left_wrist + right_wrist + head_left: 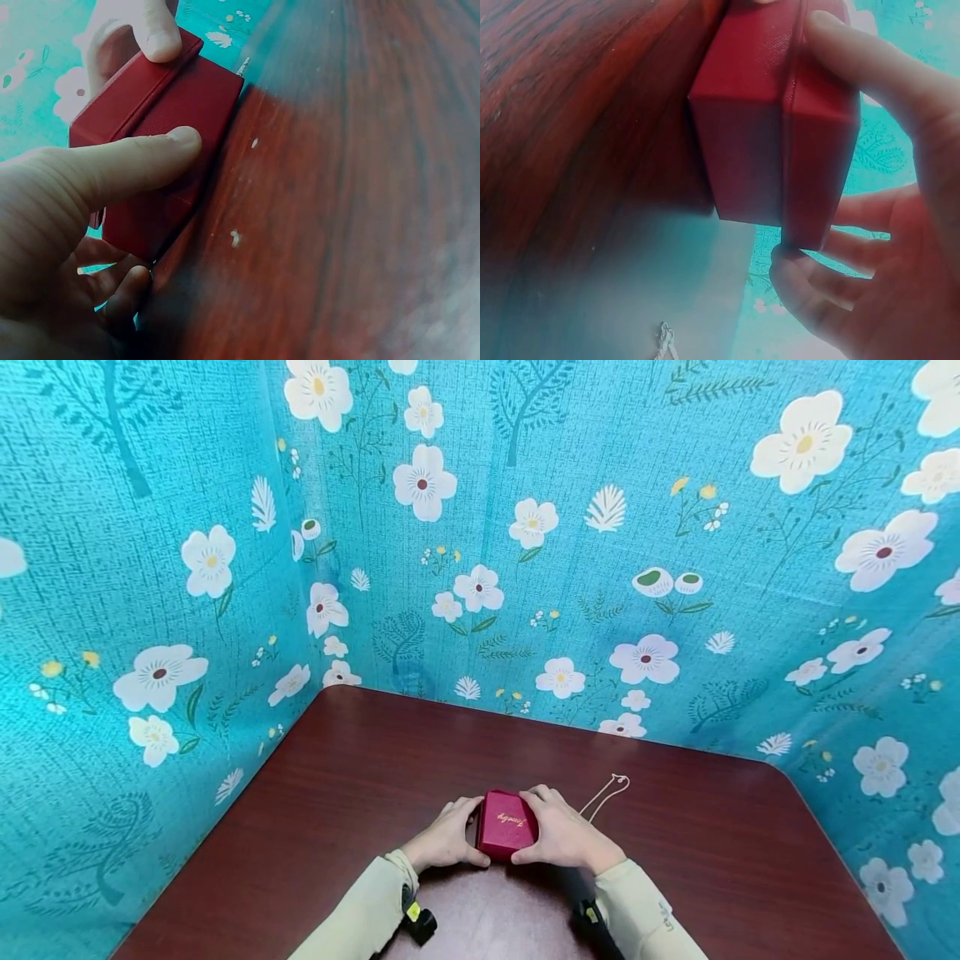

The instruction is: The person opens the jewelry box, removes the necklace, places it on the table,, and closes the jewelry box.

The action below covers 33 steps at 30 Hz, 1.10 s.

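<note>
A small red jewelry box with gold lettering on its lid sits on the table between both hands. My left hand grips its left side, the thumb lying across the front of the lower part and the fingers behind. From the right, my right hand holds the lid, its thumb on the front and its fingertips at the back edge. A seam runs between lid and base, and the two parts sit together. The inside of the box is hidden. Beyond the right hand lies a thin chain necklace.
The dark reddish-brown wooden table has rounded far corners. Blue floral cloth hangs along its back and sides. A dark wrist camera is strapped at the left sleeve, another below the right wrist.
</note>
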### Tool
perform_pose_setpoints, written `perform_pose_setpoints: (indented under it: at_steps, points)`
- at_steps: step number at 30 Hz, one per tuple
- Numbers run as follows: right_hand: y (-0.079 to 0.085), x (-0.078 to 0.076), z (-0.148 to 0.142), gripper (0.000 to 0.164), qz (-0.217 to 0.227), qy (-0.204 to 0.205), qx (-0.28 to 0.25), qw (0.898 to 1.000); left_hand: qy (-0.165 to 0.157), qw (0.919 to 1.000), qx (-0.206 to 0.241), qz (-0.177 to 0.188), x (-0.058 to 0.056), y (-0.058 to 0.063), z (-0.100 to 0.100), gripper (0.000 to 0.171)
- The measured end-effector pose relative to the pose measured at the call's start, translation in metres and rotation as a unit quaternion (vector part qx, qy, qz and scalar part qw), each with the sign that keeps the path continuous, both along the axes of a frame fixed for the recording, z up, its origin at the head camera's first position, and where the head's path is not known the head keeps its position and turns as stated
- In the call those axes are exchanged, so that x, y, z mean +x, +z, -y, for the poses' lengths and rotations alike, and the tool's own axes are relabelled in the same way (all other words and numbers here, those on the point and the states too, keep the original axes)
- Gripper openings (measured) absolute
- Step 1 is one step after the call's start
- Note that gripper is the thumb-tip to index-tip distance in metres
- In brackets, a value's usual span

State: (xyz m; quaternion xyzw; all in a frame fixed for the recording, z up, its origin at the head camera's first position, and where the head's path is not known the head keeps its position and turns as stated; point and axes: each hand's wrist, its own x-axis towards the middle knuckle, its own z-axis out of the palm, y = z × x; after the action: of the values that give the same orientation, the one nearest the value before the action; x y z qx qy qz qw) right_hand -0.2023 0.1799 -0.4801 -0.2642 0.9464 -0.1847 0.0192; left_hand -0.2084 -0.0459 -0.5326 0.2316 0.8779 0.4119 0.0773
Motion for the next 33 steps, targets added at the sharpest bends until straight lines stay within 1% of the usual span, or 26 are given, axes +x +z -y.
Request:
perform_pose_setpoints:
  at_steps: [4,13,23,27,30,33]
  points:
    - [-0.0007,0.0005,0.0023,0.091,0.000,-0.002,-0.003,1.000,0.000,1.0000,0.000,0.007,0.0007,0.0012,-0.0009,0.096]
    - [0.0002,0.0014,0.0059,0.090,-0.018,0.004,-0.003,1.000,0.000,1.0000,-0.003,-0.005,0.0013,0.0027,-0.0020,0.097]
    - [0.0021,-0.0003,0.0066,0.092,-0.001,0.005,0.006,1.000,-0.003,1.0000,0.001,-0.009,0.0003,0.0046,-0.0011,0.098]
    - [0.0001,-0.0005,0.0067,0.093,-0.006,0.006,0.010,1.000,-0.006,0.9999,-0.002,-0.012,-0.0002,0.0052,-0.0006,0.099]
    - [-0.0014,-0.0005,0.0068,0.094,-0.016,0.007,0.018,1.000,-0.006,1.0000,-0.003,-0.006,-0.0006,0.0051,-0.0007,0.101]
    - [-0.0023,0.0000,0.0072,0.096,-0.019,0.008,0.026,0.999,-0.002,0.9999,0.007,0.013,-0.0004,0.0044,-0.0006,0.102]
